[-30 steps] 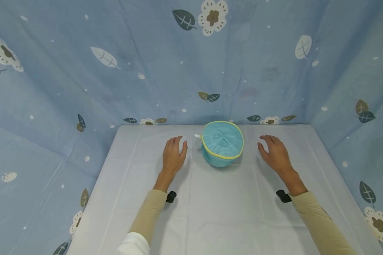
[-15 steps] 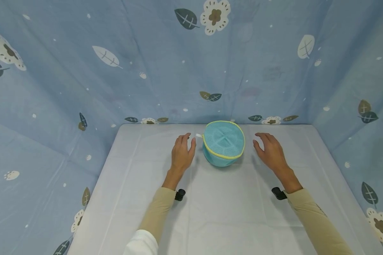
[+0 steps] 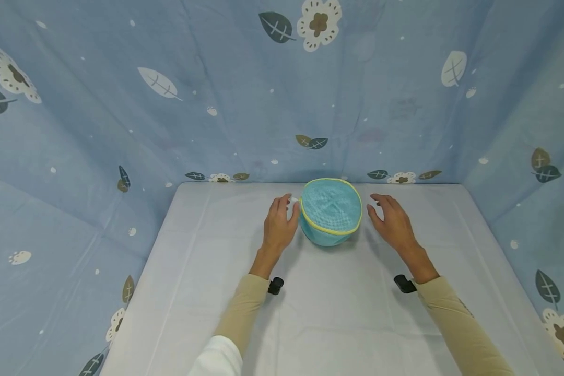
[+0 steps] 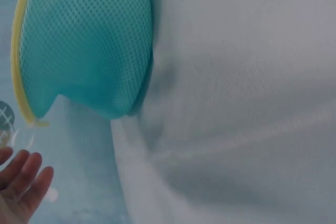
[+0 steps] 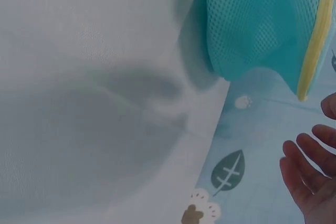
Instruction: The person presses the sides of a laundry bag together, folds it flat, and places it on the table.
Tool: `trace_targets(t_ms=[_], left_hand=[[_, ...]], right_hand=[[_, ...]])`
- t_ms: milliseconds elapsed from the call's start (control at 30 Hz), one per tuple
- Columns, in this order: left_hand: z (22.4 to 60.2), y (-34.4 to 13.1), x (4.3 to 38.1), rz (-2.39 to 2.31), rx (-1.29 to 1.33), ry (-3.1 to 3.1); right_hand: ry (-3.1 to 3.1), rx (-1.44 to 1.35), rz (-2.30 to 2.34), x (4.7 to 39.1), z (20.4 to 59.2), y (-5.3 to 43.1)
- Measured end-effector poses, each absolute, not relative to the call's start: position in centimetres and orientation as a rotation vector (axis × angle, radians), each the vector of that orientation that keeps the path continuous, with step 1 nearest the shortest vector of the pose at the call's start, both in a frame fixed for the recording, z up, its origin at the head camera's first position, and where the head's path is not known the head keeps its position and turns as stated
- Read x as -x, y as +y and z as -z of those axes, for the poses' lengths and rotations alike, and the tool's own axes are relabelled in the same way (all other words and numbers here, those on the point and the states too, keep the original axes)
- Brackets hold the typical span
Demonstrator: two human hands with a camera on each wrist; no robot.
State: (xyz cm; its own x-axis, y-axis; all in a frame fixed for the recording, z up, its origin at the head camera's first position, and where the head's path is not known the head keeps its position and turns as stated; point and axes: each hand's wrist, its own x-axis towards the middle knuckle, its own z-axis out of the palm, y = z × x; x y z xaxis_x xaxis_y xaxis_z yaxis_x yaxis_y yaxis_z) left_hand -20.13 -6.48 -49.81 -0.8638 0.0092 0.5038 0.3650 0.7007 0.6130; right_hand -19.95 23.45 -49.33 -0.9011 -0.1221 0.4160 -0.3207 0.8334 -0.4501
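A round turquoise mesh bag (image 3: 331,206) with yellow trim stands near the far edge of the table, a small white tag at its left side. Close to that side is my left hand (image 3: 280,224), its fingers loosely bent and holding nothing. Across a small gap on the right, my right hand (image 3: 392,222) hovers with relaxed fingers. In the left wrist view the mesh wall of the bag (image 4: 89,40) sags inward, and the fingers (image 4: 32,184) stay apart from it. The right wrist view likewise has the bag (image 5: 257,24) apart from the fingers (image 5: 302,166).
A white cloth (image 3: 329,313) covers the table. Blue fabric (image 3: 244,94) printed with leaves and flowers hangs behind it and along both sides. Small black devices (image 3: 275,285) sit at both wrists.
Both hands have moved inward toward the bag, the left one farther to the right, the right one slightly to the left. The bag stays in its place on the table.
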Motion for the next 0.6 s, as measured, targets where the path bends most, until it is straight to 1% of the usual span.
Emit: trace_targets(t_ms=[233, 600], left_hand=[[49.9, -5.5, 20.1, 1.100, 0.255, -2.457], [49.9, -4.5, 20.5, 1.407, 0.161, -2.426]], right_hand=[[-2.658, -0.371, -0.884, 20.3, 49.6, 22.7], [-2.675, -0.397, -1.095, 20.5, 49.4, 21.8]])
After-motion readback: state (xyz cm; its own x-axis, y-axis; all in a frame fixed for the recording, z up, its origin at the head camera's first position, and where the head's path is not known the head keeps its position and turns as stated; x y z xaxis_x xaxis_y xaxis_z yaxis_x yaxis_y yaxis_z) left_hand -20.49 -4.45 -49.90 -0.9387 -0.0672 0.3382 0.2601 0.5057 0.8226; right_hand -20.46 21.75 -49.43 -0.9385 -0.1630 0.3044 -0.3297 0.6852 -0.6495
